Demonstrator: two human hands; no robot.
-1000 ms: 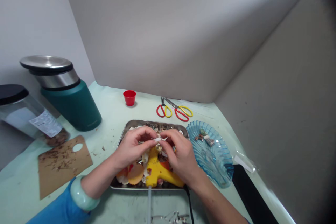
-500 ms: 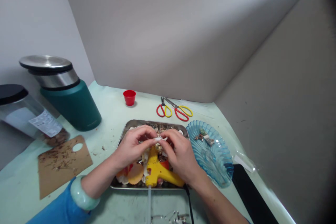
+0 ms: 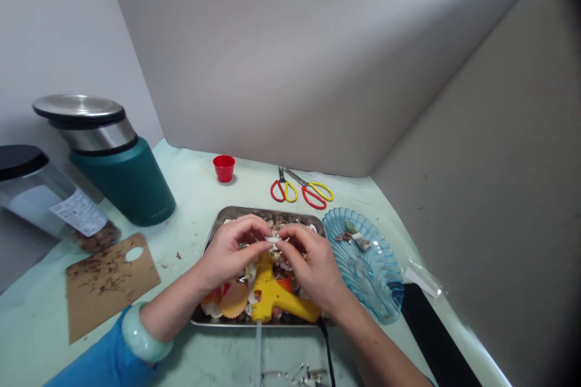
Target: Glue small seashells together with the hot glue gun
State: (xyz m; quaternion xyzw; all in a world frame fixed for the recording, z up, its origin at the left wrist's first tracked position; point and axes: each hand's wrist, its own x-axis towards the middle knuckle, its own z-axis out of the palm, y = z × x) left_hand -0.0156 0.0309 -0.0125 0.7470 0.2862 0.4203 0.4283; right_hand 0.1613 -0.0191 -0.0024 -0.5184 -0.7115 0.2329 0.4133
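left hand (image 3: 240, 247) and right hand (image 3: 312, 263) — each grip pinched closed on one small, smooth white piece (image 3: 273, 240).

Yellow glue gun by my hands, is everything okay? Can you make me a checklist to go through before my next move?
1. White piece held by both hands: ok, the left hand and right hand pinch it.
2. Glue gun set down: ok, it lies on the things in the metal tray.
3. Glue stick in the gun: ok, it sticks out of the back.
4. Fingers well away from the gun's front end: not ok, they look close to it.
5. Gun cool: cannot tell.
6. Both scissors away from the hands: ok, beyond the tray.
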